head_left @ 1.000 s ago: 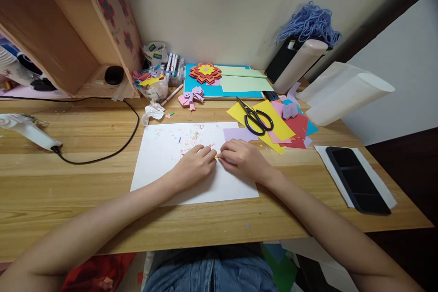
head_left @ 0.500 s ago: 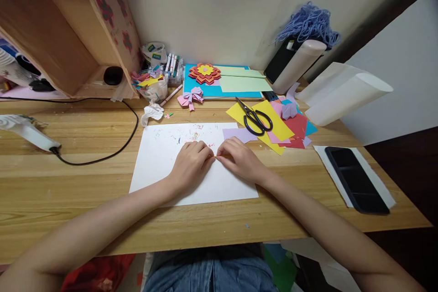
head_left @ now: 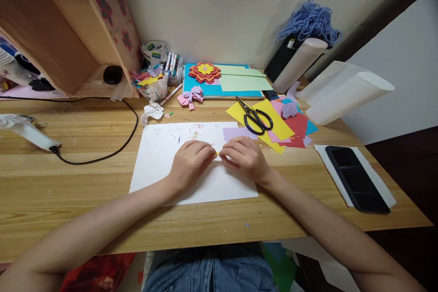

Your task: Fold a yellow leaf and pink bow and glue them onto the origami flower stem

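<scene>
Over a white sheet of paper (head_left: 153,159), my left hand (head_left: 193,162) and my right hand (head_left: 245,159) meet fingertip to fingertip. Both are closed in a pinch on a tiny yellow piece of paper (head_left: 217,153), mostly hidden by the fingers. Black-handled scissors (head_left: 255,117) lie beyond my right hand, on yellow paper (head_left: 280,123). A lilac paper strip (head_left: 236,133) lies just past my right fingers. Coloured specks mark the white sheet's far part.
Behind the sheet are a pink paper bow (head_left: 190,96), a layered paper flower (head_left: 205,73) and a tub of scraps (head_left: 153,87). A glue gun (head_left: 30,133) with a black cord lies left. A black phone-like slab (head_left: 356,178) and a white paper roll (head_left: 349,96) are right.
Both hands have shifted slightly right and away from me, still pinched together. A little more yellow shows between the fingertips. The things around them stay put.
</scene>
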Available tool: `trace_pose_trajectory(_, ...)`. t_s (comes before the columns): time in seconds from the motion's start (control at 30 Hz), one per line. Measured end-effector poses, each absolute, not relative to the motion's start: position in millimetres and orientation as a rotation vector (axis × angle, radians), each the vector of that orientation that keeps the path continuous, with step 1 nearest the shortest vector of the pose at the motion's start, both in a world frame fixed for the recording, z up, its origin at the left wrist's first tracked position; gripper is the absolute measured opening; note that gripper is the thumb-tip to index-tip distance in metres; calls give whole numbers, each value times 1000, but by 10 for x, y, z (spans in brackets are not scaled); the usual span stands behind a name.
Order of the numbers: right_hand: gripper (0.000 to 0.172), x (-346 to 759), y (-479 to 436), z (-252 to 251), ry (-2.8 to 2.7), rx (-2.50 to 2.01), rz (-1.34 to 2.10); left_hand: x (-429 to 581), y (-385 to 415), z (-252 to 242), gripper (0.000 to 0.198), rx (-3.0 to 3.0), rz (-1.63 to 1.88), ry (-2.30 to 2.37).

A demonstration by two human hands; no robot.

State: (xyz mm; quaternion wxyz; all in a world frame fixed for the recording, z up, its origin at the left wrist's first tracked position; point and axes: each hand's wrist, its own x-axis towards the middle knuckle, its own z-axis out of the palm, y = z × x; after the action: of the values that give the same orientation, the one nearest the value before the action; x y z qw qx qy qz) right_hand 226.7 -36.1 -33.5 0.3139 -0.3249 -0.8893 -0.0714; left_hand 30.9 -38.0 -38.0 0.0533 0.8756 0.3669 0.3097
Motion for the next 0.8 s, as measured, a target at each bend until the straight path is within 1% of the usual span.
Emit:
trace_pose_trajectory(0.2,12,2314,-336,-336,-2359,-744,-428,319,-361,-256,25,2078,654,1234)
trace_pose_trajectory(0.33,12,2315,-329,-344,-2382,-678,-487,314,-299,-208,23,1709,584,1135)
trace_pose_trajectory(0.4,11,2305,-333,-353,-2375,-703,-428,309,-276,-190,21,1595,570,1133)
trace_pose_trajectory(0.53,8,2279,-347,-359,-2292,-821,-197,304,-267,-148,20,1494,558,1145)
trace_pose_trajectory(0.6,9,2270,-350,-355,-2254,-875,-100,307,-269,-129,19,1473,555,1146)
trace_pose_trajectory(0.8,10,2265,-351,-354,-2265,-905,19,319,-268,-126,18,1465,550,1171)
